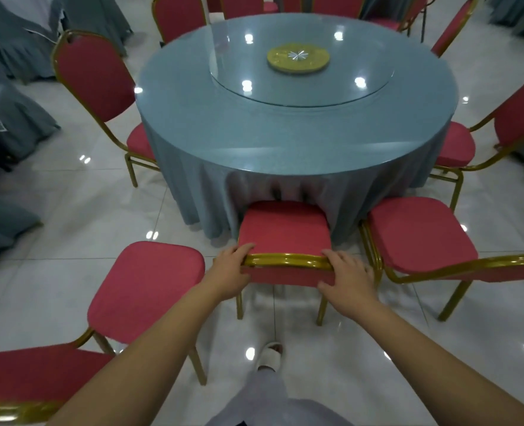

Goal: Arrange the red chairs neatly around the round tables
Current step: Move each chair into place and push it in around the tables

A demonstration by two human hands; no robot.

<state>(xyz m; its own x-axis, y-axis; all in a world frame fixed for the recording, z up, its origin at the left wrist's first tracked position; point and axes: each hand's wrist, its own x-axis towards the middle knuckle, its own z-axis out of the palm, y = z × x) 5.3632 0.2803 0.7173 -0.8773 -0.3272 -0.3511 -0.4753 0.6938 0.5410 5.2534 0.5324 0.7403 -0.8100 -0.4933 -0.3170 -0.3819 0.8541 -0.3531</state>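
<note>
Left hand: the left hand (pixel 230 272), arm stretched toward the round table (pixel 254 124), grips the gold top rail (pixel 285 260) of the middle chair (pixel 285 229), fingers curled over its left end.
Right hand: the right hand (pixel 345 278) grips the rail's right end, fingers over the top, thumb on the backrest.
Middle chair: at the table's near edge, seat pushed under the tablecloth (pixel 211 192).
Neighbouring chairs: left chair (pixel 147 281) and right chair (pixel 417 235) stand farther from the table.
Hidden: the middle chair's seat front and front legs are under the cloth; the left thumb is out of sight.
</note>
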